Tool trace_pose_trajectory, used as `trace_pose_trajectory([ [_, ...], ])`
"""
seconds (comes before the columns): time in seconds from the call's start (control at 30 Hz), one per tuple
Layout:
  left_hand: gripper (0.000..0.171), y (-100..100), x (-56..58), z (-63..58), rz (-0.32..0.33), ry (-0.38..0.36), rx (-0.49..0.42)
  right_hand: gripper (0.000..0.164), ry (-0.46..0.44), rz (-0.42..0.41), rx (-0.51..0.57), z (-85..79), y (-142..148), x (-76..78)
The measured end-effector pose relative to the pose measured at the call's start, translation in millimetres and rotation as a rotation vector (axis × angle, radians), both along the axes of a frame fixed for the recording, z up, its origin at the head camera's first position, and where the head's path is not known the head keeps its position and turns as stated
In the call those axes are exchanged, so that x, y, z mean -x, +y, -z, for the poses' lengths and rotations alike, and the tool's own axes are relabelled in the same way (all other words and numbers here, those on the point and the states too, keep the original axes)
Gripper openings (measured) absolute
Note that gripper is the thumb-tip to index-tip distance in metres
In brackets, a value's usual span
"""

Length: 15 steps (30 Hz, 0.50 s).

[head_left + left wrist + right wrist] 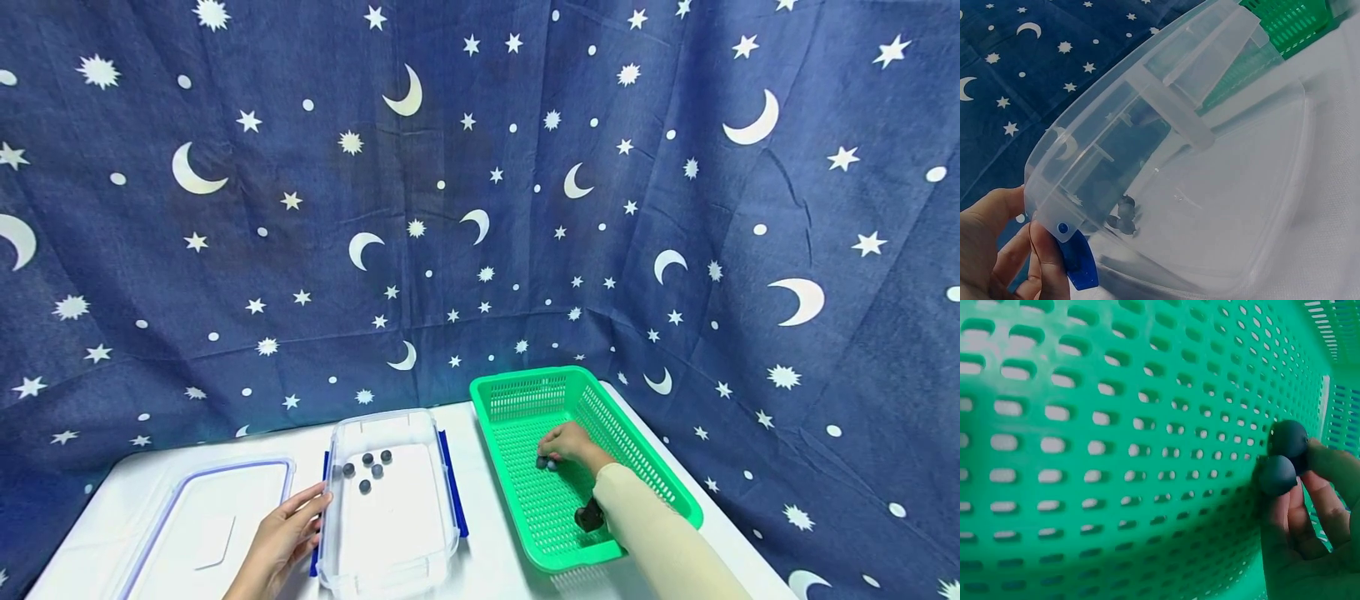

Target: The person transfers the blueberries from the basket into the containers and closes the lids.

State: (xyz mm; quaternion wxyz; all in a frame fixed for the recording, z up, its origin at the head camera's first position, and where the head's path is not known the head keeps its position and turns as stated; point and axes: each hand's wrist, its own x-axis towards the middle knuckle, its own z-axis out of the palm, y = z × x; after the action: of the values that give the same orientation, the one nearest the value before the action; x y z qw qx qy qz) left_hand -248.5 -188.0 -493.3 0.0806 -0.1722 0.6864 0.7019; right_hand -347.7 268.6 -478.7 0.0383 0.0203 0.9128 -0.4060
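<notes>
My left hand (283, 533) holds the left side of a clear plastic container (390, 542) by its rim. Close to those fingers hangs a blue latch (1079, 262). Several blueberries (377, 471) lie inside toward the container's far left. Down in a green basket (517, 500), my right hand (567, 442) has its thumb and fingers around two dark blueberries. In the right wrist view the thumb meets the upper blueberry (1289, 439), while a fingertip is at the lower blueberry (1277, 475). Both berries are close against the basket's perforated floor.
A clear lid with a blue seal (176, 508) lies on the white table (480, 550) at the left. The basket stands to the container's right. Behind everything hangs a dark blue curtain (450, 275) with moons and stars. A black band (589, 517) is on the right wrist.
</notes>
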Motion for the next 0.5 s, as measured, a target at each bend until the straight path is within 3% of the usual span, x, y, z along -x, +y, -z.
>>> trace_pose_trajectory([
  [0.17,0.072,1.2,-0.1,0.7,-0.003,0.000,0.003,0.010,-0.014,0.070,-0.040,-0.1,-7.0,-3.1],
  [0.5,0.071,1.1,-0.2,-0.9,-0.005,0.004,0.005,0.010,0.007,0.066,-0.039,0.0,-7.0,-0.5],
])
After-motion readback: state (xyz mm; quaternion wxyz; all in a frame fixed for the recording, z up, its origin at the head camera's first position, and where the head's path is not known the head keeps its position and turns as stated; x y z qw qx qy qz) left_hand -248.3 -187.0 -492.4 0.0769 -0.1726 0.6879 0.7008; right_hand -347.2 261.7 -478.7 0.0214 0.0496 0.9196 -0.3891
